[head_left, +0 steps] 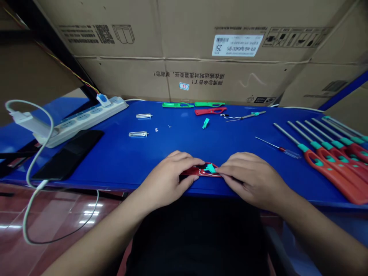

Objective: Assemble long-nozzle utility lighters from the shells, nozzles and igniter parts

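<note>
Near the front edge of the blue table lies a red lighter shell [189, 172], its inside facing up, with a teal trigger piece [211, 168], a black part and a white wire in it. My left hand [175, 174] grips the shell's left end between thumb and fingers. On the other side my right hand [248, 176] has thumb and fingers pinched together at the shell's right part, beside the teal piece; whatever is between those fingertips is hidden. A loose teal piece [206, 123] rests further back.
Red and green shells [210, 110] [177, 105], a metal tube [253, 115] and two clear cylinders [138, 134] lie behind. A screwdriver [290, 153] and several lighters [330, 165] are right. A phone [69, 155] and power strip [86, 119] are left; cardboard [186, 38] stands behind.
</note>
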`<state>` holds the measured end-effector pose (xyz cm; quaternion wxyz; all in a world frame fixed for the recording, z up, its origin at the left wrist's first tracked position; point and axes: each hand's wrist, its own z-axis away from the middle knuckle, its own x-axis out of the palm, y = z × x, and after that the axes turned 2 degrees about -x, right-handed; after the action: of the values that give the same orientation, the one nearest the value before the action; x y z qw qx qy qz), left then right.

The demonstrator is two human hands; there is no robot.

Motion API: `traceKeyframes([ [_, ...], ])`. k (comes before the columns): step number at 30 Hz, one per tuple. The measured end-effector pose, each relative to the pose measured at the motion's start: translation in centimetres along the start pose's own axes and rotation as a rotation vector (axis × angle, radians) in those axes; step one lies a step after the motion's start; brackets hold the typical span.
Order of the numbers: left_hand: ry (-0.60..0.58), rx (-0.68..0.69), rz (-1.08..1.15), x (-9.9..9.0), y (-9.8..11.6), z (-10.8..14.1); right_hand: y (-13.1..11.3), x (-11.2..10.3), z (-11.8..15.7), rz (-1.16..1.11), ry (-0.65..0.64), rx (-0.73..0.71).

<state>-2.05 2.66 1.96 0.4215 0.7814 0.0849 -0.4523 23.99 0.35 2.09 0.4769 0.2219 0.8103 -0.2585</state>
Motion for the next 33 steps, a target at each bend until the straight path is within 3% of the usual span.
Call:
traceKeyframes([
  [14,-0.062,-0.045,0.024,-0.2,-0.2,0.1,-0.9,1.2,0.4,0.099,0.135,0.015],
  [19,-0.071,-0.035,0.046,-0.2,-0.1,0.1,-1.1,1.2,0.3,0.098,0.108,0.029],
  [29,-0.038,-0.083,0.027,-0.1,-0.2,0.1,-1.5,1.1,0.2,0.143,0.174,0.053],
  [33,-0.044,-0.083,0.027,-0.1,-0.2,0.0,-1.3,1.2,0.1,0.152,0.128,0.056],
])
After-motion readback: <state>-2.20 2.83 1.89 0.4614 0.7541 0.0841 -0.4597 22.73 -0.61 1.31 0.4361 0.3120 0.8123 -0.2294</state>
